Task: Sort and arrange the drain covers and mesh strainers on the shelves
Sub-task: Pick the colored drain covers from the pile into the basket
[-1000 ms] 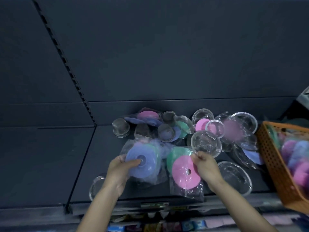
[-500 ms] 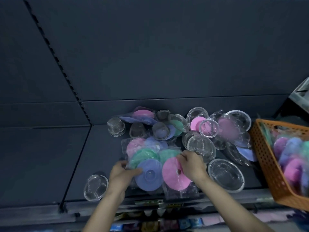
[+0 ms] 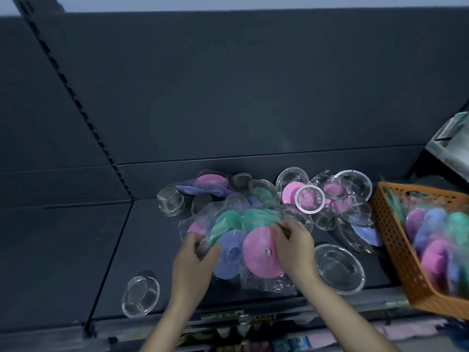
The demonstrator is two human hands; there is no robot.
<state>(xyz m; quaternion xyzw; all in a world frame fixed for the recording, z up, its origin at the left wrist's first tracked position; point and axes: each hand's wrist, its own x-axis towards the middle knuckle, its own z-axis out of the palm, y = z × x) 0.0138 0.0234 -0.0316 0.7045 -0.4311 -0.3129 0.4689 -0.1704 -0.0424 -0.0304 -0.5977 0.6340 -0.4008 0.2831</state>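
Note:
A heap of bagged drain covers and mesh strainers lies on the dark shelf (image 3: 76, 250). My left hand (image 3: 194, 257) grips a clear bag with a blue cover (image 3: 228, 255) and green covers (image 3: 225, 222). My right hand (image 3: 291, 245) pinches the top edge of a bagged pink cover (image 3: 258, 252). A large mesh strainer (image 3: 338, 268) lies right of that hand. One small strainer (image 3: 140, 295) sits alone at the front left. Another domed strainer (image 3: 170, 204) stands at the back left of the heap.
An orange basket (image 3: 390, 245) full of coloured covers hangs over the shelf's right end. More pink covers and ringed strainers (image 3: 309, 199) crowd the back right. A slotted upright (image 3: 76, 102) divides the back panel. Goods show on a lower shelf below the front edge (image 3: 228, 315).
Both hands have drawn the bagged blue and pink covers together toward the shelf front, and the green covers now bunch up behind them.

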